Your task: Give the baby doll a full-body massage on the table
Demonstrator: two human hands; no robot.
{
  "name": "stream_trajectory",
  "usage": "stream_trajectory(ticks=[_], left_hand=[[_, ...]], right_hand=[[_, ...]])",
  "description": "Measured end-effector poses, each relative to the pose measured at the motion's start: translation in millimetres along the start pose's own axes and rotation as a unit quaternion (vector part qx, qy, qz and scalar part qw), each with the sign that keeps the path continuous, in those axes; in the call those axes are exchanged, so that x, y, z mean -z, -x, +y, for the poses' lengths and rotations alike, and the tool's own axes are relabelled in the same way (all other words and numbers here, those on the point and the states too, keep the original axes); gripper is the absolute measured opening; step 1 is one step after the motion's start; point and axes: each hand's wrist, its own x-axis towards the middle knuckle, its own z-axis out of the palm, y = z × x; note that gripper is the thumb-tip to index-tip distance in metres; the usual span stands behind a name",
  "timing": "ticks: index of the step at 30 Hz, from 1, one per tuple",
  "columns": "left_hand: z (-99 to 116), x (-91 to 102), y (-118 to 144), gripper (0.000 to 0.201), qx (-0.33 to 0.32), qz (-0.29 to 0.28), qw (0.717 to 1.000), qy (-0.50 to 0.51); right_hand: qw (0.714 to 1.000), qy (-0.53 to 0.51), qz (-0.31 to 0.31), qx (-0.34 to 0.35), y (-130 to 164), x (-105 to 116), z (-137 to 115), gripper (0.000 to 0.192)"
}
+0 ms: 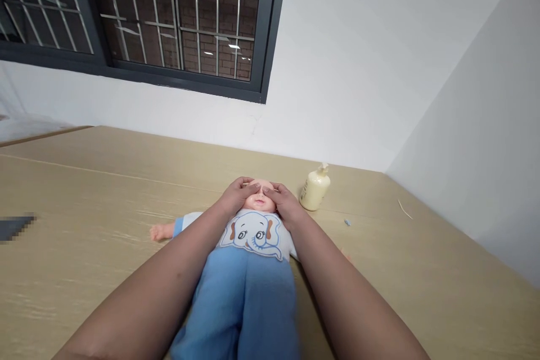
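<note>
A baby doll [260, 202] lies on its back on the table, its head away from me and its legs toward me. It wears a white top with an elephant face and blue trousers [247, 298]. My left hand [239, 196] cups one side of its head, and my right hand [283, 201] cups the other. Both thumbs rest on the upper face over the eyes, nearly meeting in the middle. The other fingers curl around the head and are partly hidden. One doll hand [162, 231] sticks out beyond my left forearm; my right forearm mostly covers the other arm.
A cream pump bottle [315, 188] stands to the right of the doll's head. Near it lie a small blue piece [347, 222] and a thin pale strip [405, 209]. The wooden table [105, 180] meets a white wall below a barred window [177, 17]. A dark blurred object [14, 228] sits at the left edge.
</note>
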Motion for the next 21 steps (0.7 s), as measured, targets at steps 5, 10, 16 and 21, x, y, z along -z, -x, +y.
stream_trajectory(ticks=[5, 10, 16, 21], left_hand=[[-3.3, 1.4, -4.0, 0.054, -0.007, 0.006, 1.000, -0.005], [-3.9, 3.3, -3.2, 0.050, 0.012, -0.021, 0.999, 0.035], [-0.8, 10.6, -1.0, 0.048, 0.050, -0.056, 0.993, 0.087], [3.5, 16.8, 3.4, 0.057, 0.072, -0.072, 0.988, 0.118]], right_hand=[[0.999, 0.023, 0.031, 0.009, -6.7, -2.5, 3.3, 0.050], [1.000, 0.005, 0.017, -0.004, -5.0, 0.3, 1.8, 0.043], [0.999, -0.022, -0.025, -0.035, 0.5, 8.5, -6.2, 0.042], [0.996, -0.035, -0.066, -0.040, 7.3, 12.2, -15.5, 0.048]])
